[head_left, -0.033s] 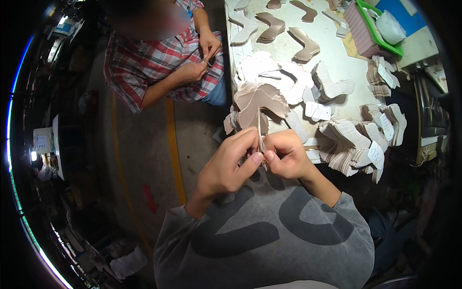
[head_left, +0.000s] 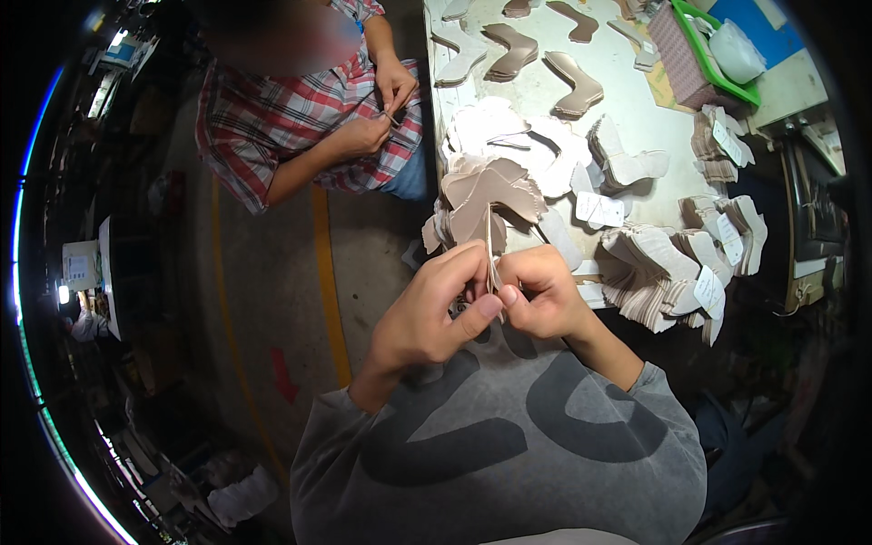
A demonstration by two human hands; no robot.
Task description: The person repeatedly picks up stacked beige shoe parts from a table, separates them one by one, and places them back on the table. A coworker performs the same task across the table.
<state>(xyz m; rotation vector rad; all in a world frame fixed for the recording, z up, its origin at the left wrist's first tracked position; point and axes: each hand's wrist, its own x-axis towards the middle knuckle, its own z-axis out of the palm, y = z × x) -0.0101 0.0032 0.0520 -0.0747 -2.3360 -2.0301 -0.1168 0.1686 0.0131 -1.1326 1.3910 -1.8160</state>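
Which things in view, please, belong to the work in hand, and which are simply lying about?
Likely the work:
- thin piece held by left hand and right hand
- taupe pieces beyond

Apparently lying about:
- green-rimmed pink basket
- pale bag inside

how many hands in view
4: the person's left hand and right hand, centre; the co-worker's upper hand and lower hand, upper left of centre. Others may hide in dark edges.

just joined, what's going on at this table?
A person's left hand and right hand pinch a thin pale piece, seen edge-on, in front of the chest; how many layers it has is unclear. Just beyond lie heaped taupe cut pieces. Tagged stacks of pale pieces sit to the right on the white table. A plaid-shirted co-worker is to the left.
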